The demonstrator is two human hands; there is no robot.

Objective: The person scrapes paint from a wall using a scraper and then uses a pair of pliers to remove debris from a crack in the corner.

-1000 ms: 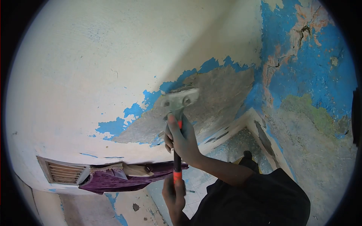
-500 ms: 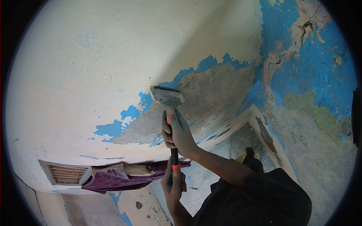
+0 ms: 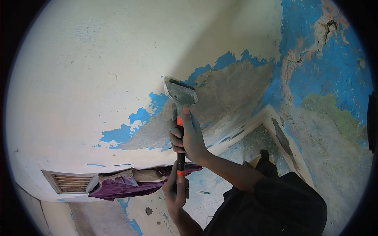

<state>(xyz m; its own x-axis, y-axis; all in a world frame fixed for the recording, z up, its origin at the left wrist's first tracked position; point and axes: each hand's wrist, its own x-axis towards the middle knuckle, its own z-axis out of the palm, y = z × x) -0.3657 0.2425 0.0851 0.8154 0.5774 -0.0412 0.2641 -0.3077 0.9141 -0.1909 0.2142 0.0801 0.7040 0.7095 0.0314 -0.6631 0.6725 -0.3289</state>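
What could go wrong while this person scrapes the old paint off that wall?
The scraper blade meets the wall at the paint edge; a slip could gouge the bare plaster. Both hands, the right hand and the left hand, sit below the blade, so flakes may fall on them or towards the face.

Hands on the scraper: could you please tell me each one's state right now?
Right hand: closed around the black-and-orange-handled metal scraper, near its blade.
Left hand: closed on its lower handle.

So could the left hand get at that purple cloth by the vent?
Probably yes. The left hand grips the low end of the scraper, and the purple cloth shows just beside it with nothing between. It would have to let go first; depth is hard to judge.
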